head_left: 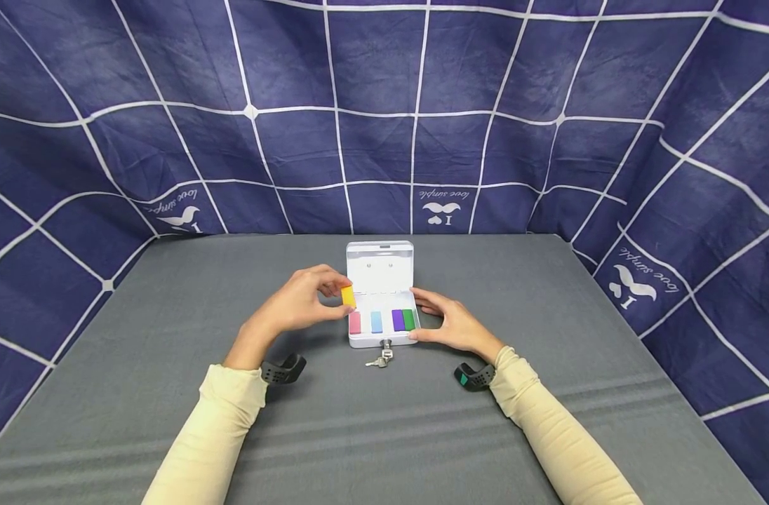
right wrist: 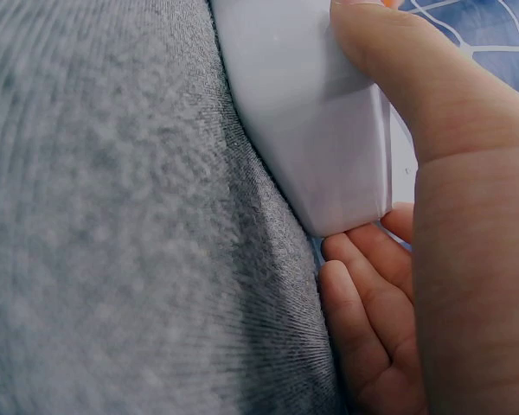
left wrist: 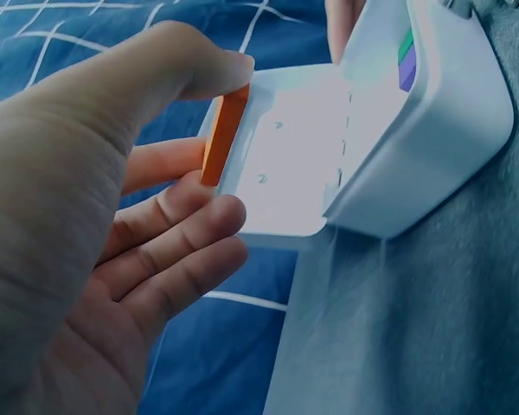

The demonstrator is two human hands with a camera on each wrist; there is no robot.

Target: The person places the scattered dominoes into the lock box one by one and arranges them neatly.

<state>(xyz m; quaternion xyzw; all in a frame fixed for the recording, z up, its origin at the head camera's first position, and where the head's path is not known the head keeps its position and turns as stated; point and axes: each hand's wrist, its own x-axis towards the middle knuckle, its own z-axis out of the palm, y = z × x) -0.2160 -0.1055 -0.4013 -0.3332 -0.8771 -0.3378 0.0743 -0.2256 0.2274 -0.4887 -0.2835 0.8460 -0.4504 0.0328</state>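
My left hand (head_left: 302,298) pinches a yellow-orange block (head_left: 349,297) between thumb and fingertips, at the left side of an open white metal box (head_left: 382,341). In the left wrist view the block (left wrist: 226,134) looks orange and stands on edge, the other fingers spread below it. Inside the box lie a pink block (head_left: 355,322), a light blue block (head_left: 376,322), and a purple block (head_left: 398,320) beside a green block (head_left: 409,320). My right hand (head_left: 454,324) holds the box's right side, thumb at the front corner and fingers at the back corner.
The box lid (head_left: 380,270) stands raised at the back. Keys (head_left: 379,360) hang from the lock at the front onto the grey cloth-covered table (head_left: 384,435). A blue curtain (head_left: 372,147) with white lines closes off the far side. Each wrist wears a black band (head_left: 283,369).
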